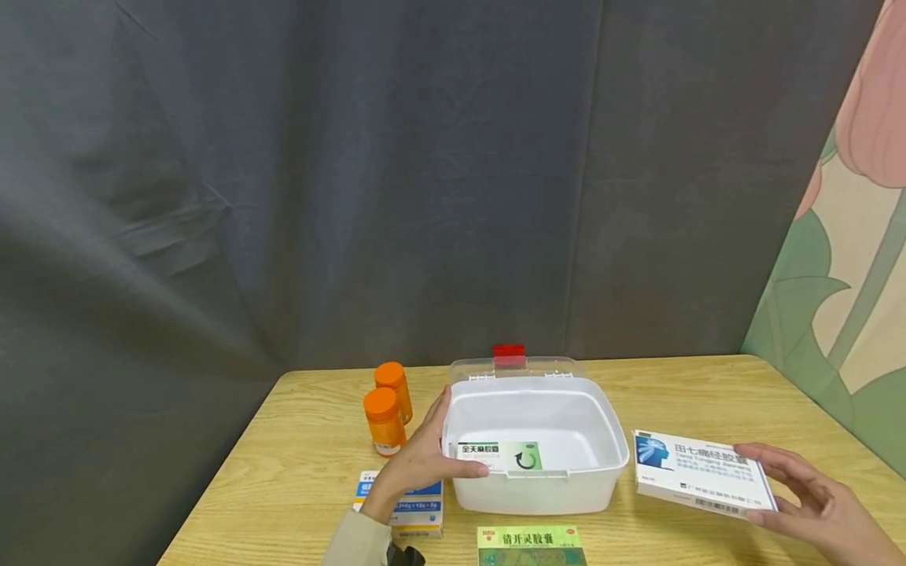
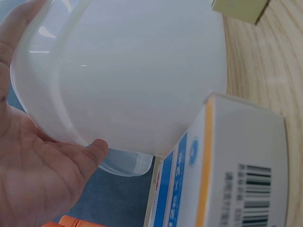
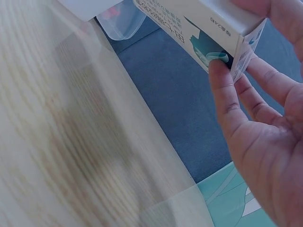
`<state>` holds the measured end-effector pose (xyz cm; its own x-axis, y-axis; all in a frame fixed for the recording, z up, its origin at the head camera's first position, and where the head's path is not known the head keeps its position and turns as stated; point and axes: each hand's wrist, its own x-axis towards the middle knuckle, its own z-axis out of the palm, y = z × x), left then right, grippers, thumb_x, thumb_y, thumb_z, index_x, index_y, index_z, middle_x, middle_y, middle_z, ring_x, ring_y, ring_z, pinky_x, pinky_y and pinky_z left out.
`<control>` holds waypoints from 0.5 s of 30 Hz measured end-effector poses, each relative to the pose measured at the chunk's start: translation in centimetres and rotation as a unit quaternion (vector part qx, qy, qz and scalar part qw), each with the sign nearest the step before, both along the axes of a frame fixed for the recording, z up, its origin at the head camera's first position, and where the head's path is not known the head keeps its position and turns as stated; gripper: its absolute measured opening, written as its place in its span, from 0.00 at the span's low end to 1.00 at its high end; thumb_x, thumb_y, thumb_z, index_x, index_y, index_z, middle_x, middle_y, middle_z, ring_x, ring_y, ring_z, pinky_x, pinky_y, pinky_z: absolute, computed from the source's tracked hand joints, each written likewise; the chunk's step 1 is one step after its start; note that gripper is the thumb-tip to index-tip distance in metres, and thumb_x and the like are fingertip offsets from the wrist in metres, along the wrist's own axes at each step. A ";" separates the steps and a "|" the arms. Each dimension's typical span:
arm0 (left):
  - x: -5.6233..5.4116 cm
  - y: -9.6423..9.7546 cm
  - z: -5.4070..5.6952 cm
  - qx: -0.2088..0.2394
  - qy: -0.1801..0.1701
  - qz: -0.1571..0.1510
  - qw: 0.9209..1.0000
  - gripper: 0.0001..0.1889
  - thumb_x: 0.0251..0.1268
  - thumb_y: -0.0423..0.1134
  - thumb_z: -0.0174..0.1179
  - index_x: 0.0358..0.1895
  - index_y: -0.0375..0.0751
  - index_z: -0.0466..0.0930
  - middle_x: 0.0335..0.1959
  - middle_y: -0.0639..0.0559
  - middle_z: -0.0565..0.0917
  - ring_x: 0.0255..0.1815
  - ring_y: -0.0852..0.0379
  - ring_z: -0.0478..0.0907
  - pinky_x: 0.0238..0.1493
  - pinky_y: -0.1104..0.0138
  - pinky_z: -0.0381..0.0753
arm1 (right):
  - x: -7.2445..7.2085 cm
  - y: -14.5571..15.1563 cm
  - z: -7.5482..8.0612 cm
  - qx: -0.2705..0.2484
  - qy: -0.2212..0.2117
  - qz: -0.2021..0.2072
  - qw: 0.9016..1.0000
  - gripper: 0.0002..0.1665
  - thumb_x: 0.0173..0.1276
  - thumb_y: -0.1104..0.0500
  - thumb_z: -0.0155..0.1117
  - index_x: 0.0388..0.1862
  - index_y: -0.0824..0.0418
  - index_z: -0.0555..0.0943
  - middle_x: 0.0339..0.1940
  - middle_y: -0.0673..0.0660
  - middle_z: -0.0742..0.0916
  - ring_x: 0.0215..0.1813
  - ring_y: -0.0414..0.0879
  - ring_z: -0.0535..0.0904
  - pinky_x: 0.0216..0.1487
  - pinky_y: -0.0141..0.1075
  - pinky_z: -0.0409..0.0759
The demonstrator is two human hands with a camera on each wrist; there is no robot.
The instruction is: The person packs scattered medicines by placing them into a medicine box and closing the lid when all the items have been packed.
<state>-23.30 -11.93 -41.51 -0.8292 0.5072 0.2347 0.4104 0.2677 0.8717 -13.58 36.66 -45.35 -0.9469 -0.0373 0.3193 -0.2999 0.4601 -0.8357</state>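
A white plastic storage box [image 1: 534,495] stands on the table with its clear lid [image 1: 467,367] swung back. My left hand [image 1: 422,454] grips its left front corner, thumb over the rim and fingers along the left wall. Inside, against the front wall, sits a white and green medicine box [image 1: 488,453]. To the right of the storage box, my right hand [image 1: 814,497] pinches a white medicine box [image 1: 701,472] with a blue head picture by its right end. That box is held tilted above the table, its thin edge showing in the right wrist view.
Two orange bottles [image 1: 385,423] stand left of the storage box. A blue and white medicine box [image 1: 423,519] lies partly under my left forearm, close by in the left wrist view. In front lies a green medicine box [image 1: 531,542], cut off by the frame. A dark curtain [image 1: 425,196] hangs behind.
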 end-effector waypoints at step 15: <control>-0.1 0.0 -0.4 0.020 0.011 -0.017 1.000 0.64 0.45 0.49 0.77 0.78 0.55 0.34 0.75 0.45 0.49 0.65 0.41 0.61 0.67 0.44 0.58 | 0.1 0.1 0.0 -0.017 0.018 0.007 1.000 0.35 0.60 0.78 0.64 0.66 0.63 0.72 0.60 0.31 0.72 0.51 0.27 0.70 0.38 0.31 0.83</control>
